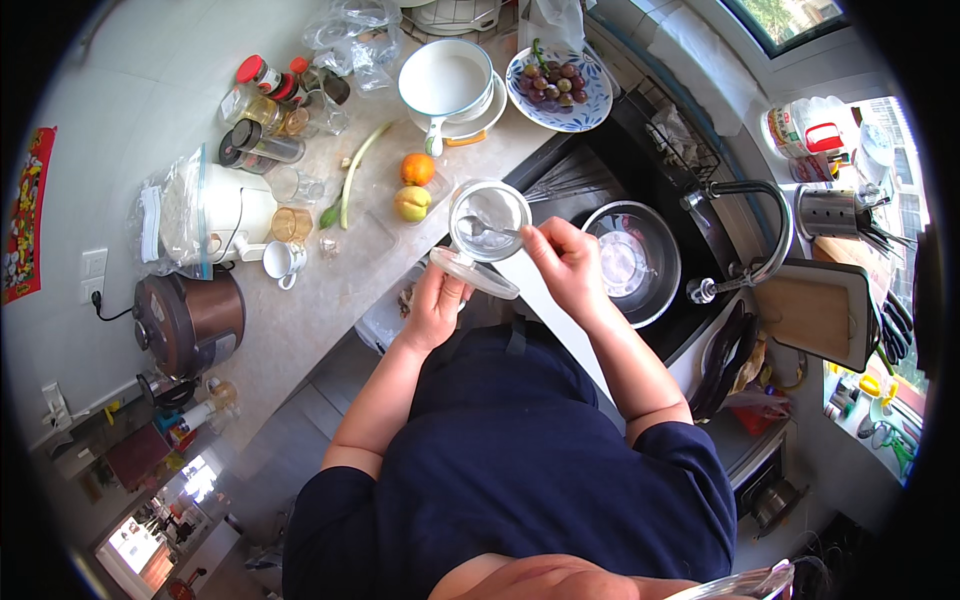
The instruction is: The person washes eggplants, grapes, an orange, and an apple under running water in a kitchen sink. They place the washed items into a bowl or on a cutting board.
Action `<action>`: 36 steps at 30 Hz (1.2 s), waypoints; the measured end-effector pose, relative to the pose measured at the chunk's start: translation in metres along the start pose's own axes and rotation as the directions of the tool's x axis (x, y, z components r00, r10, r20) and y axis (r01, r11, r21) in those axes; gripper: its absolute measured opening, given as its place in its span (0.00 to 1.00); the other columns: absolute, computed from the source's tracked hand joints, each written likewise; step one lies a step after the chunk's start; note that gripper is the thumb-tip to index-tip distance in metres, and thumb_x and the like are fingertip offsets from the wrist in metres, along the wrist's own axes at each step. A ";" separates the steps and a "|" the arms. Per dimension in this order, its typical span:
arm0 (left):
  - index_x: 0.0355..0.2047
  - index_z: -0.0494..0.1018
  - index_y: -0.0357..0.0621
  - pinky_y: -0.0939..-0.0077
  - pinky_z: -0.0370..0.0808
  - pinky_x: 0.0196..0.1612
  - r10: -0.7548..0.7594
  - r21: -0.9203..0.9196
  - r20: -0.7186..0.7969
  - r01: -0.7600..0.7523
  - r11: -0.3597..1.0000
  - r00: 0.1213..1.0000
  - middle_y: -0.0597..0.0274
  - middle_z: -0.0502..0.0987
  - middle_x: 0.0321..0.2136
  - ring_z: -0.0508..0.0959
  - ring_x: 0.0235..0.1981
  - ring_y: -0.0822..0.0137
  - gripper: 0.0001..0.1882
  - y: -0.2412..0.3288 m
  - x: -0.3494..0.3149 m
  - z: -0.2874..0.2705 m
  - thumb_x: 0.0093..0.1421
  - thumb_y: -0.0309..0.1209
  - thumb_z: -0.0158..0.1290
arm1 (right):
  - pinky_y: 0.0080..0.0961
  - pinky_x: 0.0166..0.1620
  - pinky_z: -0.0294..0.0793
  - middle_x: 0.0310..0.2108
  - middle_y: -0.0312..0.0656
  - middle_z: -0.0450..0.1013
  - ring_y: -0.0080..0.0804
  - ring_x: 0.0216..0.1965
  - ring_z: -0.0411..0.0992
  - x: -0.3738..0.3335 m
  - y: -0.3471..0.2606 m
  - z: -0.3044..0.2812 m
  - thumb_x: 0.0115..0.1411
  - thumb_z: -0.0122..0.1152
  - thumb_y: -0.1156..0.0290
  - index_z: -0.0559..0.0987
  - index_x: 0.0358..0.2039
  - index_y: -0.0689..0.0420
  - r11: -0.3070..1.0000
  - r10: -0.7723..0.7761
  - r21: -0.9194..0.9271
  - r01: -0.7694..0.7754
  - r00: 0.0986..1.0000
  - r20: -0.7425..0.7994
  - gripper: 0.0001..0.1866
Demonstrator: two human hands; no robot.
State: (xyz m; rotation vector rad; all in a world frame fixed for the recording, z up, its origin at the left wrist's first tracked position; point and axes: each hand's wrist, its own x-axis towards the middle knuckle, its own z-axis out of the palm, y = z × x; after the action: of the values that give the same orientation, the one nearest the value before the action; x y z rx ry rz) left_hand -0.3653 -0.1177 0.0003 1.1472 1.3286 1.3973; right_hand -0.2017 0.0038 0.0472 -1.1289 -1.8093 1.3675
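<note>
My left hand (434,306) is closed round a clear round jar (494,203), which tilts so its open mouth shows; a whitish lid (476,274) hangs open at its near side, by the fingers. Pinched in my right hand (566,266) is a metal spoon (474,227), its bowl end inside the jar. I cannot make out what the jar contains. Beyond the jar, on the counter, lie a yellow-green fruit (412,204) and an orange (417,169). A steel basin (667,262) sits in the dark sink to the right of my right hand.
Grapes (553,85) fill a patterned bowl (594,113); a white pot (445,68) stands beside it. A scallion (352,180), a mug (283,262), several seasoning jars (262,140) and a rice cooker (190,322) are left. The faucet (775,225) arches over the sink at right.
</note>
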 end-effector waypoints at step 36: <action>0.37 0.64 0.45 0.80 0.64 0.30 -0.212 -0.357 0.193 0.270 0.894 0.958 0.69 0.61 0.26 0.61 0.25 0.77 0.09 -0.009 -0.060 0.051 0.70 0.36 0.38 | 0.27 0.21 0.60 0.12 0.40 0.63 0.25 0.16 0.61 -0.099 0.012 -0.043 0.59 0.60 0.64 0.72 0.18 0.61 0.987 -0.059 -0.155 0.035 0.986 -0.154 0.18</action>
State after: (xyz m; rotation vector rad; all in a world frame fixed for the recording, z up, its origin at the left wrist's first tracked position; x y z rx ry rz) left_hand -0.3031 -0.1655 -0.0112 0.7785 0.9982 1.2864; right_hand -0.1160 -0.0637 0.0514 -1.2282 -1.8361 1.0949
